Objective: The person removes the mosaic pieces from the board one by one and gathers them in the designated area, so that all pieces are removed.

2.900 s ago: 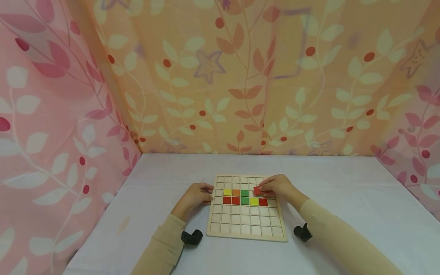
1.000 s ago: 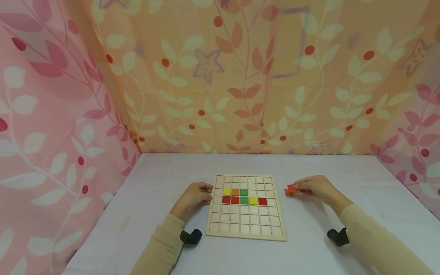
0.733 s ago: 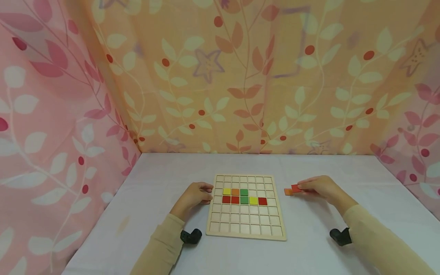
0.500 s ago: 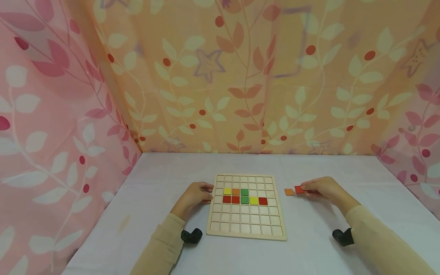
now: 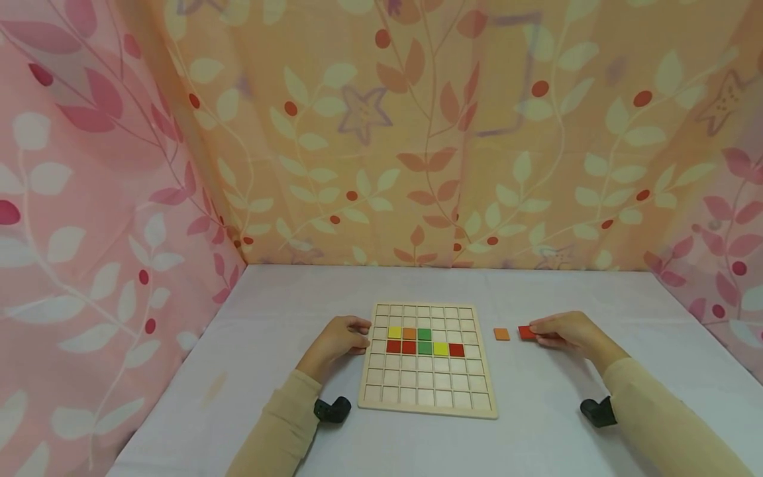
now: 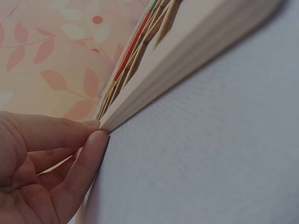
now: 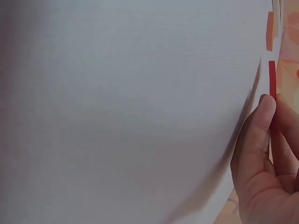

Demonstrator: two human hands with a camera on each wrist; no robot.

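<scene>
A square wooden grid board [image 5: 427,401] lies flat on the table, with coloured square tiles in two of its rows. The upper row has yellow, orange and green tiles; the lower one has red, red, green, yellow and red. At the board's left edge, the left hand [image 5: 336,346] touches the rim with its thumb and fingertips, which the left wrist view shows close up. Right of the board, the right hand [image 5: 575,336] pinches a red tile [image 5: 525,333] by its right side. A loose orange tile [image 5: 501,334] lies between that red tile and the board.
The white-covered table [image 5: 286,291] meets a patterned orange curtain [image 5: 369,165] behind and pink patterned cloth [image 5: 89,265] at the left. A black device [image 5: 334,411] sits at the left wrist, another black device [image 5: 598,412] at the right.
Carrying the red tile, the right hand has moved from above the board rightward, past the orange tile, which is now fully uncovered. The left hand stays at the board's edge.
</scene>
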